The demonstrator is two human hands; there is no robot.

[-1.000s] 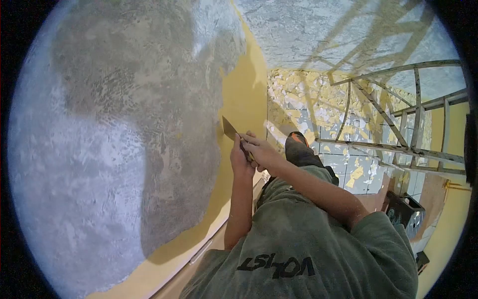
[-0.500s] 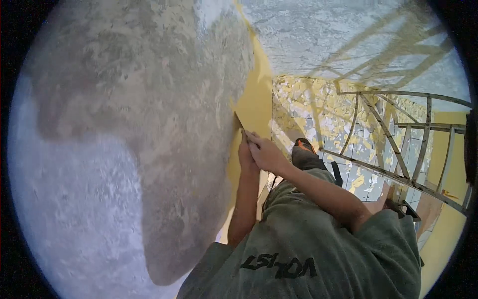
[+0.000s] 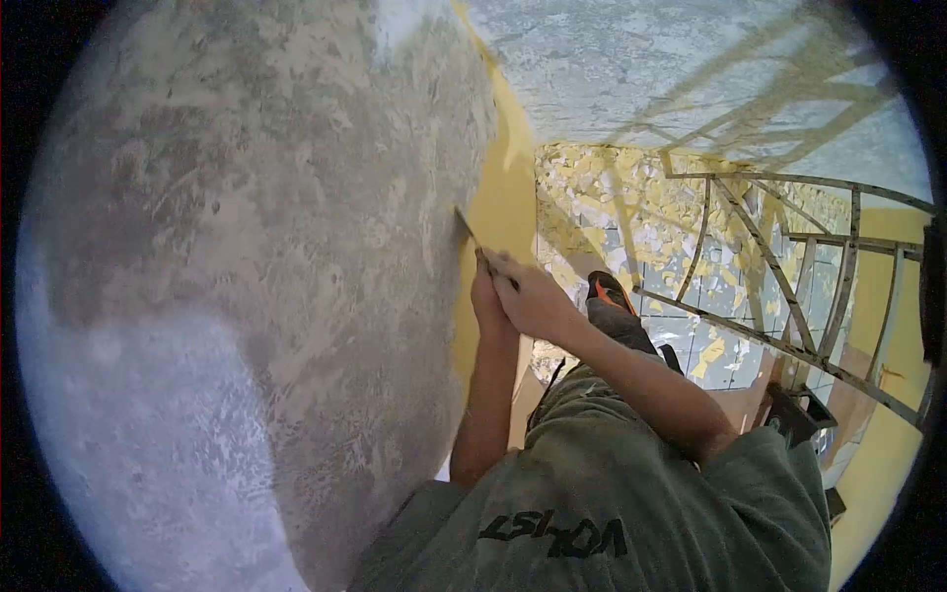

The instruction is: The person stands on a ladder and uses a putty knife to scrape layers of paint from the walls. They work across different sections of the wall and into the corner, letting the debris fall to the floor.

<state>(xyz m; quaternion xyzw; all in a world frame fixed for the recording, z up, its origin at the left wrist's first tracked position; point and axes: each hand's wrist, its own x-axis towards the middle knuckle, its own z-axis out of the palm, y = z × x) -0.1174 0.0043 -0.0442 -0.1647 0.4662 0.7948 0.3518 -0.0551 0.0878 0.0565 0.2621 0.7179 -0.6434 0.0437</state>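
Both my hands are closed together around the handle of a scraper (image 3: 465,226). My left hand (image 3: 489,300) is on the wall side, with my right hand (image 3: 536,299) pressed against it and partly over it. The handle is mostly hidden by the fingers. The thin blade points up and left, meeting the wall where bare grey plaster (image 3: 326,207) borders a strip of yellow paint (image 3: 505,202).
On the right a metal ladder (image 3: 779,266) stands over a tiled floor littered with yellow and white paint flakes (image 3: 602,187). My shoe (image 3: 609,290) is on that floor. Another grey-white wall (image 3: 631,69) meets the scraped one at the corner.
The scraper's blade has moved slightly up and left and shows broader against the wall. Both hands keep hold of it. The view and the shadow on the wall have shifted a little.
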